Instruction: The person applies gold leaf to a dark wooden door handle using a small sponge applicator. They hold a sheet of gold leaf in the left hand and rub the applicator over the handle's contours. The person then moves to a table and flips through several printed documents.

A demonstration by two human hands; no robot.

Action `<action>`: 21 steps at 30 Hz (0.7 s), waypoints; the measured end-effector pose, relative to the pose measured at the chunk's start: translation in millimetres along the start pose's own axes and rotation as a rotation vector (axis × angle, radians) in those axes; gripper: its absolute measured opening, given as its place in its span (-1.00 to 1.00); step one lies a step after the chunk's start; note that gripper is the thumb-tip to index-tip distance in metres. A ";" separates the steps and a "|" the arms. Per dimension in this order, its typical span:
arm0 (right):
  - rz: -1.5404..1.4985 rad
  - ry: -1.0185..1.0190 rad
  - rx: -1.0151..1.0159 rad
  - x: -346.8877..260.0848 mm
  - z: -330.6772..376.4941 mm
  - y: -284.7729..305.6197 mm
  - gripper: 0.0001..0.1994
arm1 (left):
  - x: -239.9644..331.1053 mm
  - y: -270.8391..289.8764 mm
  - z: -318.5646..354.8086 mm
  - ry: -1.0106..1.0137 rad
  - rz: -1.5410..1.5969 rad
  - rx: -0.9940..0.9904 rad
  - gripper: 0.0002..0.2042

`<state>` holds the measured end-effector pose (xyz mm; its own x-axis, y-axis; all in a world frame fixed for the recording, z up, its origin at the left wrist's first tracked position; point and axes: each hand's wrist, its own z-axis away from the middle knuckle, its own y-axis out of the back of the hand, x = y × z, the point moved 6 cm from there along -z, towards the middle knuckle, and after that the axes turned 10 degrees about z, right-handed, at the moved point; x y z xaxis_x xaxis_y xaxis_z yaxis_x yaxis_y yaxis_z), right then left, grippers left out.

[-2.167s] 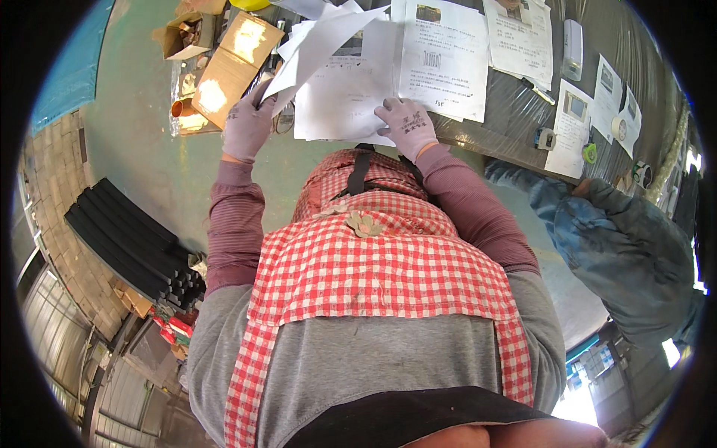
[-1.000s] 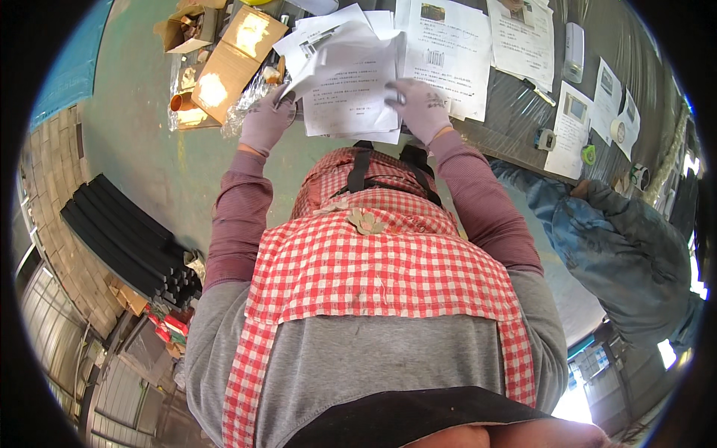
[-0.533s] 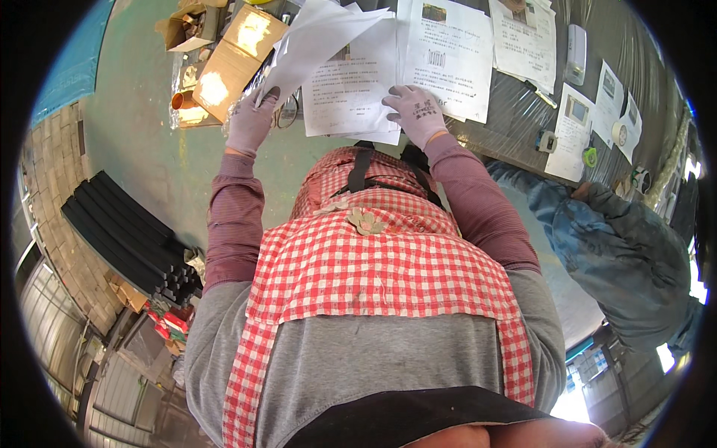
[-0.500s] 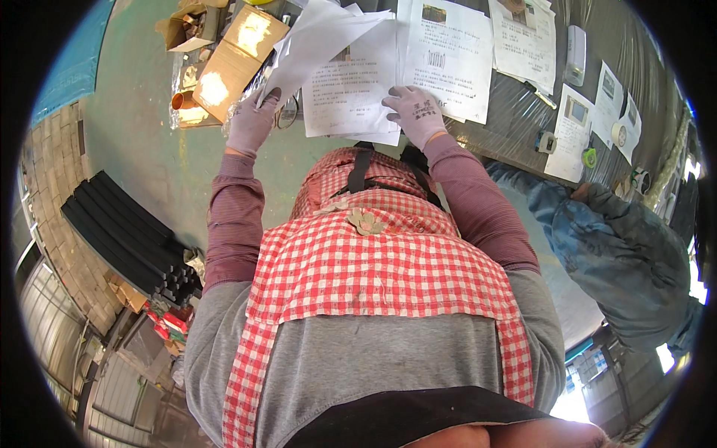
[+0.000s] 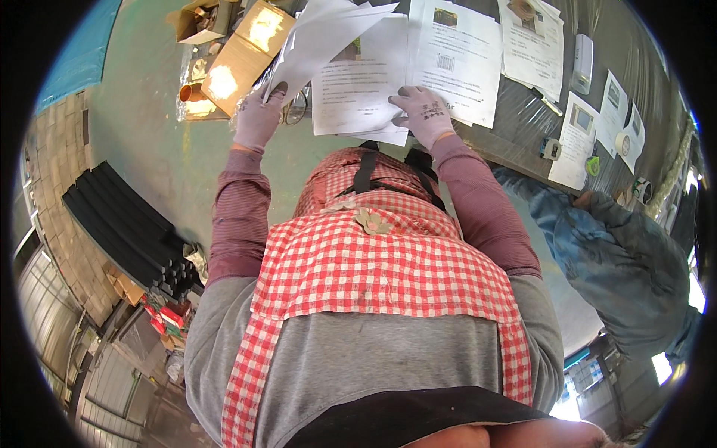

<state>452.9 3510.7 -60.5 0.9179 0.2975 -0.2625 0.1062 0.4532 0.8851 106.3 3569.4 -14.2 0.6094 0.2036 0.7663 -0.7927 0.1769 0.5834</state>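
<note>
Floor point(image 5: 142, 149): green, under your left arm; black bars point(image 5: 123, 228) lie stacked at far left.
Desk point(image 5: 523, 127): dark, covered in clear film, runs from top centre down the right side.
Apron point(image 5: 373, 276): red-and-white check over your grey top, fills the middle of the view.
Jacket point(image 5: 612, 261): blue cloth bundled at the right, below the desk edge.
Boxes point(image 5: 239, 52): open cardboard, on the floor at upper left, just left of your raised sheets.
Desk papers point(image 5: 455, 52): printed sheets spread flat on the desk, touching one another; more sheets point(image 5: 579, 138) lie further right.
Raised sheets point(image 5: 321, 41): white, lifted and tilted up to the right, held at their lower left corner.
Lower sheet point(image 5: 358, 86): printed page, partly under the raised sheets, at the desk's near edge.
Left hand point(image 5: 258, 119): gloved, fingers closed on the corner of the raised sheets.
Right hand point(image 5: 424, 116): gloved, fingers spread flat, pressing the lower sheet at its right edge; it grips nothing.
Small items: a white device point(image 5: 582, 63) and tape roll point(image 5: 622, 142) on the desk, well apart from your hands.
</note>
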 end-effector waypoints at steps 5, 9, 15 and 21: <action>0.003 -0.007 0.028 1.5 2.0 -3.2 -0.53 | 4.5 2.0 3.1 -0.005 0.010 0.022 -0.56; 0.024 -0.009 0.054 0.8 3.6 -4.2 -0.52 | 15.5 7.7 9.4 0.016 -0.037 0.079 -0.57; 0.006 -0.007 0.083 3.6 3.1 -7.2 -0.52 | 17.6 13.9 14.1 0.029 0.036 0.080 -0.58; 0.004 -0.013 0.083 3.3 3.1 -7.9 -0.52 | 14.8 17.6 13.0 0.031 0.037 0.085 -0.60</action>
<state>456.3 3505.5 -67.1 0.9232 0.2883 -0.2540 0.1329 0.3808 0.9150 101.1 3563.0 11.0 0.5791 0.2381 0.7797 -0.8123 0.0864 0.5769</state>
